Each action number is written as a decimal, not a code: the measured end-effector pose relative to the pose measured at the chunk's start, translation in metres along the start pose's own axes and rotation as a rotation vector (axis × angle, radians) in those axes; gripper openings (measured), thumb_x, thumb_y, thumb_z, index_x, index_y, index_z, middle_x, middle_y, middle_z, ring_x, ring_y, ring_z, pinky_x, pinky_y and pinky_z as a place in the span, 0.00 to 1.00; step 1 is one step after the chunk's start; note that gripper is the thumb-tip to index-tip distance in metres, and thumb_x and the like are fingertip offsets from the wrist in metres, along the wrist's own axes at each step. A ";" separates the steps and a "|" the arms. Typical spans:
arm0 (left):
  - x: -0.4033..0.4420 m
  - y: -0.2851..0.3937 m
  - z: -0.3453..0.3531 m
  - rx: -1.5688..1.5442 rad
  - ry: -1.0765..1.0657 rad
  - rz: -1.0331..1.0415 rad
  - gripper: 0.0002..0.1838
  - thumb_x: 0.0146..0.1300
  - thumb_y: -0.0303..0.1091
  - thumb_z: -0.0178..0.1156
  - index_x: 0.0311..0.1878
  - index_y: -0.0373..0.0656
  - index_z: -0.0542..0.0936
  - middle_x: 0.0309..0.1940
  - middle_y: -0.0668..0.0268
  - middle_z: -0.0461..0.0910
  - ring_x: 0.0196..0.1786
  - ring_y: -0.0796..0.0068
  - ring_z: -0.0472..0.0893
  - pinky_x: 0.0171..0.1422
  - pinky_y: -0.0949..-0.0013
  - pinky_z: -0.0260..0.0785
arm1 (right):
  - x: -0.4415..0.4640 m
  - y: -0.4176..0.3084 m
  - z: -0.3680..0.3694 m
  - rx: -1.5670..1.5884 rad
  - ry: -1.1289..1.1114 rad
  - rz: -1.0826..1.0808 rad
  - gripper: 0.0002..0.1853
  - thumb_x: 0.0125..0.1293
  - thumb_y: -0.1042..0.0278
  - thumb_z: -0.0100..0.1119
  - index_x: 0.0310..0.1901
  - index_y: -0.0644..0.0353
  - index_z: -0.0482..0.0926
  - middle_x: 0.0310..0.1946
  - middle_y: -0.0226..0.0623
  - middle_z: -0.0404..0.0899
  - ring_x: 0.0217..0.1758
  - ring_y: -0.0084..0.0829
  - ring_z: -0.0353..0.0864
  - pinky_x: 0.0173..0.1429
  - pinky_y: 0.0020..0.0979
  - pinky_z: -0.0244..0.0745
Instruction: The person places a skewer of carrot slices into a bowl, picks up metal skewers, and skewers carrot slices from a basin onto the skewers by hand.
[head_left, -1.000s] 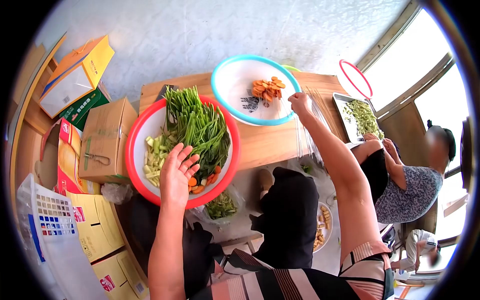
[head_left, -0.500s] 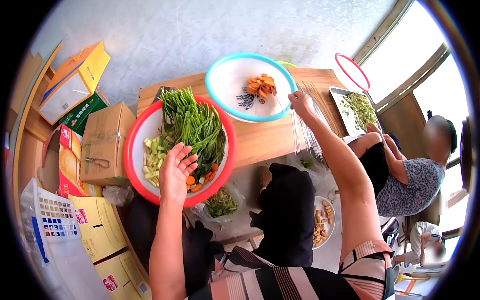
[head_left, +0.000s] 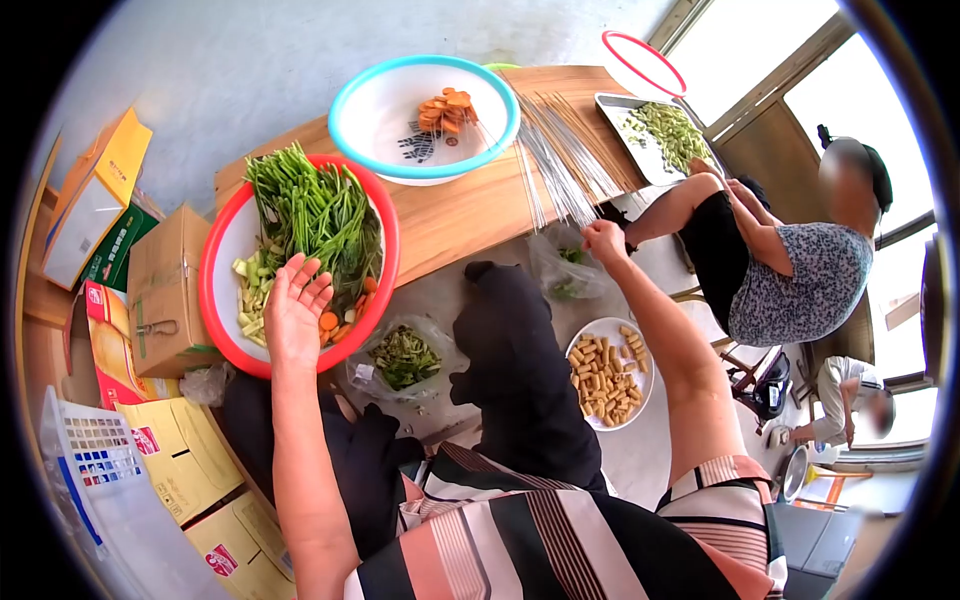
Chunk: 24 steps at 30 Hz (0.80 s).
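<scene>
My left hand is palm up over the red-rimmed basin, its fingers spread and holding nothing I can see. In that basin lie a bunch of green leafy stems, pale green chunks and carrot pieces. My right hand is closed at the lower ends of the metal skewers, just off the table's front edge. Its fingers appear pinched on a skewer end, though they partly hide it. To its left, the blue-rimmed basin contains skewered orange slices.
The wooden table bears a metal tray of green pieces. Below stand a plate of tan pieces and a plastic bag of greens. Cardboard boxes line the left. A seated person is at right.
My right hand has moved from beside the blue-rimmed basin toward me, to the skewers' near ends. My left hand stays open over the red-rimmed basin. The view has shifted.
</scene>
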<state>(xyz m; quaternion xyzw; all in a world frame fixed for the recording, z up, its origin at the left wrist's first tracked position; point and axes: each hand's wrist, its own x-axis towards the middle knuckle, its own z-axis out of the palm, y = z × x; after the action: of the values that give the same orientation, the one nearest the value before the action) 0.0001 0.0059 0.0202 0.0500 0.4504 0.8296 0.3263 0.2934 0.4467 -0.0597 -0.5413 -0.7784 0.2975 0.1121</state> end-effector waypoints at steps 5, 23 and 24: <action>0.005 -0.007 0.000 0.042 0.017 -0.027 0.21 0.72 0.45 0.47 0.59 0.40 0.71 0.49 0.63 0.78 0.48 0.71 0.78 0.53 0.67 0.73 | 0.002 0.013 0.027 0.145 0.008 0.155 0.11 0.58 0.62 0.58 0.30 0.61 0.83 0.19 0.33 0.82 0.19 0.21 0.76 0.26 0.27 0.72; 0.014 -0.019 0.006 0.136 0.010 -0.063 0.20 0.73 0.44 0.46 0.57 0.39 0.72 0.47 0.62 0.78 0.46 0.71 0.79 0.52 0.67 0.73 | 0.036 -0.007 0.057 -0.169 0.105 0.141 0.10 0.55 0.55 0.59 0.29 0.51 0.83 0.23 0.30 0.83 0.35 0.30 0.83 0.44 0.35 0.75; 0.015 -0.020 0.003 0.134 -0.004 -0.064 0.20 0.73 0.43 0.45 0.58 0.40 0.72 0.48 0.62 0.78 0.47 0.71 0.78 0.53 0.67 0.73 | 0.037 -0.008 0.059 -0.203 0.128 0.135 0.09 0.55 0.56 0.58 0.29 0.51 0.83 0.24 0.30 0.83 0.36 0.31 0.83 0.45 0.35 0.75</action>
<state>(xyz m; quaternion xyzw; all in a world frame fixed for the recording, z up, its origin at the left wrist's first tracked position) -0.0006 0.0248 0.0037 0.0588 0.5055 0.7866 0.3495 0.2436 0.4582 -0.1079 -0.6190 -0.7574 0.1891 0.0860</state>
